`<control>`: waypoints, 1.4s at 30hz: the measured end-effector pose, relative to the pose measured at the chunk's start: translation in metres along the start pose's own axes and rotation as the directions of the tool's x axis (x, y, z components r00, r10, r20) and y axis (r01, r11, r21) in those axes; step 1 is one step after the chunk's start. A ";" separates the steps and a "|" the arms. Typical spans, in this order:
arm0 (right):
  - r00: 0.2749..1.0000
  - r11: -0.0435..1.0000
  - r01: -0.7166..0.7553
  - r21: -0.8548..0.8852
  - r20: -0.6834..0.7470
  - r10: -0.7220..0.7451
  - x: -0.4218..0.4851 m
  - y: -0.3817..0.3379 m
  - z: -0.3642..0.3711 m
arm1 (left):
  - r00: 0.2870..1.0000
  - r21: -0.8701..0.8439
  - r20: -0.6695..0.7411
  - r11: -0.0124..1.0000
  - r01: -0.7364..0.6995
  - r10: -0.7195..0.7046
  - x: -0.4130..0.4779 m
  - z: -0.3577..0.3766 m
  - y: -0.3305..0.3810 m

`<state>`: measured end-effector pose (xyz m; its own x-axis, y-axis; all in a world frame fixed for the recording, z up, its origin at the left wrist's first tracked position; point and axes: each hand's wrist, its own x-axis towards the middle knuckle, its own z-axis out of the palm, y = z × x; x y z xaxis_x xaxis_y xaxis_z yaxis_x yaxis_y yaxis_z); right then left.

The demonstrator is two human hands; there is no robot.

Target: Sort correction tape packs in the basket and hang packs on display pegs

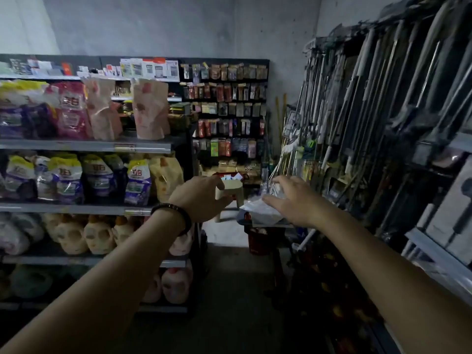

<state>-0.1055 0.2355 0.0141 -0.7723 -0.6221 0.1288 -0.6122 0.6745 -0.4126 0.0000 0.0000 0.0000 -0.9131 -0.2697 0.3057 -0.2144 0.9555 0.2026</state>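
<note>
Red basket (231, 175) of packs sits far down the aisle below the display pegs (224, 103). Left hand (201, 198) and right hand (293, 200) reach forward, fingers spread, grasping nothing. Best approach: close in first, then sort by type.

Stool (229, 191) before peg wall (224, 108); basket (231, 177) apparently behind.

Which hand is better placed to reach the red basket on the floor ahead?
Probably the right hand. It is extended, open, almost directly above the red basket. The left hand reaches out further left, in front of the beige stool.
</note>
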 end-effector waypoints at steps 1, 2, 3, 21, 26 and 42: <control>1.000 1.000 0.001 -0.001 -0.002 -0.001 0.017 0.002 0.002 | 1.000 -0.013 0.009 1.000 0.005 -0.005 0.014 0.004 -0.008; 1.000 1.000 -0.010 -0.009 -0.009 0.010 0.033 0.004 0.004 | 1.000 -0.017 0.015 1.000 0.017 -0.016 0.027 0.007 -0.016; 1.000 1.000 -0.016 -0.011 -0.008 0.016 0.052 0.007 0.008 | 1.000 -0.023 0.020 1.000 0.019 -0.018 0.041 0.014 -0.025; 0.995 0.998 0.068 0.018 0.068 -0.069 0.459 0.125 0.058 | 0.980 0.039 0.079 0.983 0.181 -0.184 0.393 0.129 -0.108; 0.993 0.998 0.059 0.012 0.103 -0.059 0.572 0.152 0.076 | 0.976 0.029 0.085 0.980 0.197 -0.199 0.500 0.171 -0.147; 0.995 0.999 0.006 -0.054 0.101 0.000 0.952 0.206 0.115 | 0.979 0.017 0.152 0.991 0.136 -0.137 0.871 0.301 -0.287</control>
<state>-0.9469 -0.2633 -0.0520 -0.7510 -0.6592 0.0375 -0.6250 0.6913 -0.3626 -0.8377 -0.4735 -0.0722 -0.9171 -0.3768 0.1302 -0.3424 0.9117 0.2270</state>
